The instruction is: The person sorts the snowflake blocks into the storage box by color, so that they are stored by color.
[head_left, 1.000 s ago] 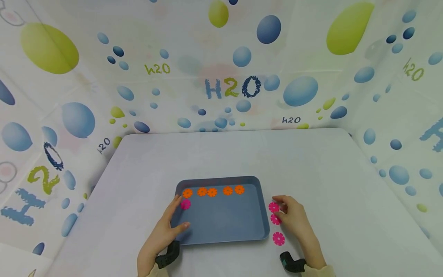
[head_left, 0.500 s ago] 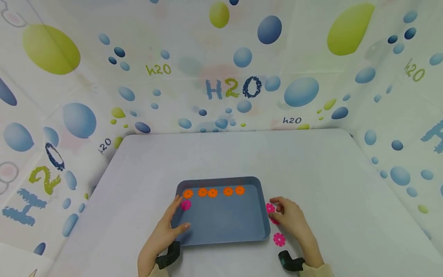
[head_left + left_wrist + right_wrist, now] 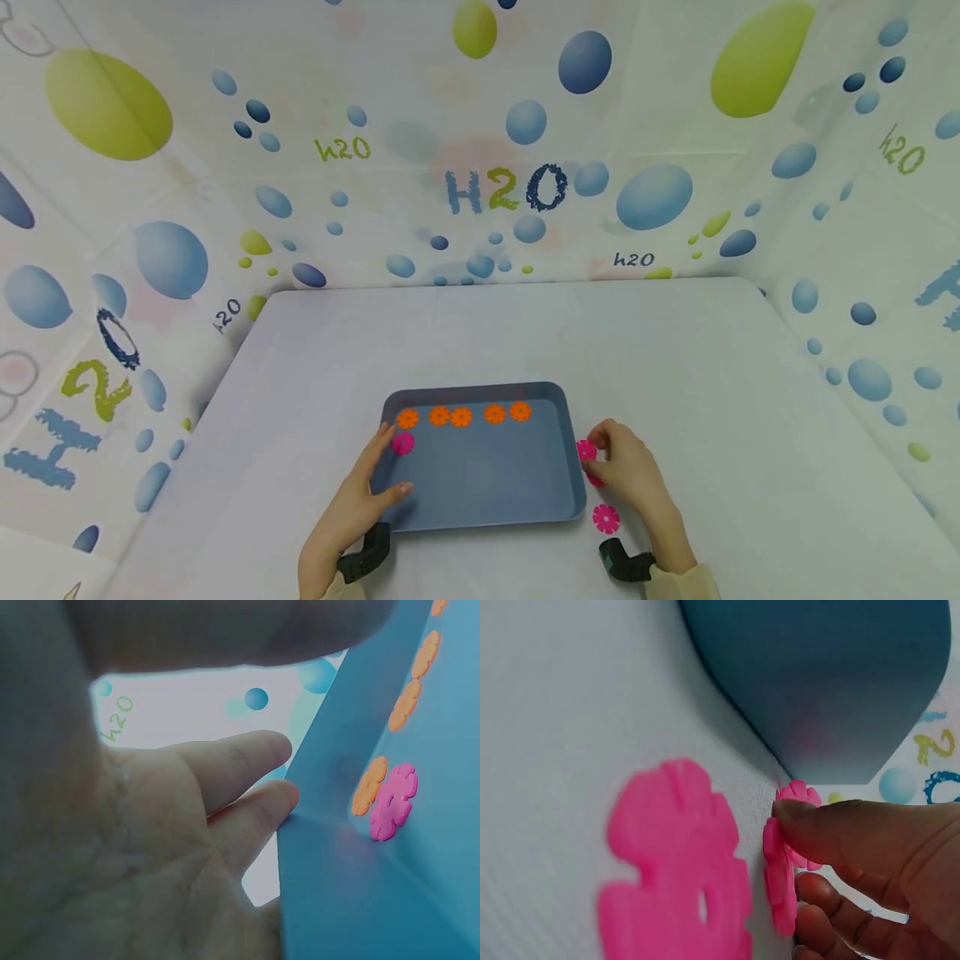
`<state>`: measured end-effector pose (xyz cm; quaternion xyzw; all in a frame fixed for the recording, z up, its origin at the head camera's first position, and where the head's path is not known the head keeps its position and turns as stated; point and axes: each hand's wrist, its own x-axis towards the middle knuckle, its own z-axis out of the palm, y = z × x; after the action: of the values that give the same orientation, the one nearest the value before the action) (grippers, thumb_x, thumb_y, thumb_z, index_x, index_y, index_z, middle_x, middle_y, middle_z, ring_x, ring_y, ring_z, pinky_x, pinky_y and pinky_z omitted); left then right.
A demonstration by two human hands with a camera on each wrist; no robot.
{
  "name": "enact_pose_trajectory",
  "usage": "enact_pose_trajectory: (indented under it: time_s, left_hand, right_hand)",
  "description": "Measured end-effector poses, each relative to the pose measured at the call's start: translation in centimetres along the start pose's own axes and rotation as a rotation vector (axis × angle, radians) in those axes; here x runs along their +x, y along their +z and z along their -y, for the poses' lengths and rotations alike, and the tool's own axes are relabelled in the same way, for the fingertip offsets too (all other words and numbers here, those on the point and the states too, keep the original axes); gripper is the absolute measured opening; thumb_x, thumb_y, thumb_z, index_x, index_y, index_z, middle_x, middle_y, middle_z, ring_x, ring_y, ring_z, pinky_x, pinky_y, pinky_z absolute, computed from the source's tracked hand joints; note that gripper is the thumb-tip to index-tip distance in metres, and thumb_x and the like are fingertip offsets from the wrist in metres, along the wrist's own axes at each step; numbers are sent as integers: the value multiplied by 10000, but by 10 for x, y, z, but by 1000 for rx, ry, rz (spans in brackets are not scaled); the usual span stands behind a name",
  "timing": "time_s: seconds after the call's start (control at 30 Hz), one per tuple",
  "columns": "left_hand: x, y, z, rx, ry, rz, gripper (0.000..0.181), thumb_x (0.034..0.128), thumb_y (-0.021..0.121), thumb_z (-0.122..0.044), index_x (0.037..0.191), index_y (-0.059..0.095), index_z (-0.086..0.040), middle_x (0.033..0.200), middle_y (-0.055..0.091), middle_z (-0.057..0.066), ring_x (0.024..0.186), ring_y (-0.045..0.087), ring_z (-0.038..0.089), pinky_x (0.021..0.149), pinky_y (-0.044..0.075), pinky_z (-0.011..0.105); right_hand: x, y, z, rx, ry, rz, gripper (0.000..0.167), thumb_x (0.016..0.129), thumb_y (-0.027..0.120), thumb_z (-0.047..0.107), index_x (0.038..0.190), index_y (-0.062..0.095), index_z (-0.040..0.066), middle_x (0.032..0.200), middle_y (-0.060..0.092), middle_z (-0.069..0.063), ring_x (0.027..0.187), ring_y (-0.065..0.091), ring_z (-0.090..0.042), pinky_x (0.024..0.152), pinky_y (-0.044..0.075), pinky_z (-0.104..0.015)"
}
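A blue-grey tray lies on the table. My left hand rests on its left rim with fingers spread, holding no loose piece. Inside the tray, near that hand, lies a pink snowflake building disc, close to an orange disc. Just outside the right rim, my right hand has its thumb and curled index finger at a pink snowflake disc, seemingly pinching it. A second pink disc is beside the thumb, partly covered. Closer to the wrist lies a third pink disc, untouched.
Several orange snowflake discs form a row along the tray's far side. The white table extends around the tray, with a printed curtain behind. Black straps with cameras sit on both wrists.
My right hand has shifted slightly left toward the tray, and the two pink discs beside it moved along. Its index finger has curled in more. The left hand stays on the rim.
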<state>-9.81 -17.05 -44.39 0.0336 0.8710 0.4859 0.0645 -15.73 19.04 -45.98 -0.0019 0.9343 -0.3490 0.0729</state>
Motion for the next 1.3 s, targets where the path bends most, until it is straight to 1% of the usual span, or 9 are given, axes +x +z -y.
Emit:
enact_pose_trajectory:
  time_s: [0.13,0.27,0.47,0.67,0.83,1.0,1.1,1.23,1.3]
  left_hand:
    - [0,1,1,5,11,-6,826,852,719,-213,1516,269,-14,1605,139,242,1451,128,509,1091,192,721]
    - [0,1,1,3,11,-4,826,854,719,-211,1517,266,-13,1606,136,240,1452,128,507,1092,193,720]
    - [0,1,2,-1,6,-2,824,855,721,-204,1516,268,-13,1607,138,238,1453,132,504,1093,195,718]
    - [0,1,3,0,14,-8,822,854,723,-197,1513,270,-4,1604,142,245,1450,135,509,1093,194,717]
    - [0,1,2,-2,3,-2,824,855,723,-195,1514,266,-4,1606,134,244,1451,125,509,1095,187,718]
    - [0,1,2,-7,-2,-1,825,853,726,-188,1516,267,-10,1607,134,239,1454,124,505,1098,189,714]
    - [0,1,1,-8,-5,-2,823,853,725,-184,1516,269,-13,1607,136,237,1454,126,503,1099,192,711]
    - [0,0,1,-3,-9,3,824,855,724,-187,1519,266,-19,1609,131,234,1456,122,501,1100,193,710]
    - [0,0,1,-2,-10,3,825,855,725,-191,1520,266,-23,1610,131,232,1457,122,499,1101,193,709]
  right_hand:
    - [-1,1,0,33,-9,-22,241,771,745,45,954,591,70,782,579,-30,700,505,-142,604,410,-261]
    - [-3,-1,0,76,-8,-16,190,804,707,21,943,585,65,747,590,-16,686,530,-124,588,432,-239]
    - [1,-12,-2,146,14,-17,130,848,658,34,976,629,34,787,619,-48,702,547,-139,573,455,-220]
    - [14,-24,0,232,47,-30,177,888,624,63,1053,623,-1,876,634,-105,745,605,-156,611,520,-202]
    - [23,-32,9,285,36,-34,205,902,626,77,1089,620,-5,928,646,-135,789,647,-206,622,534,-212]
    - [31,-35,19,337,9,-8,221,910,627,88,1109,617,-7,934,650,-132,812,663,-257,647,551,-278]
    - [37,-35,26,386,-19,23,231,917,622,94,1119,610,-16,930,655,-129,805,674,-240,658,554,-318]
    - [47,-33,38,462,-48,55,253,929,613,111,1149,603,-14,950,655,-123,796,692,-199,673,547,-321]
    - [52,-32,46,496,-60,65,268,933,609,117,1172,604,-6,967,658,-129,815,698,-234,685,548,-314]
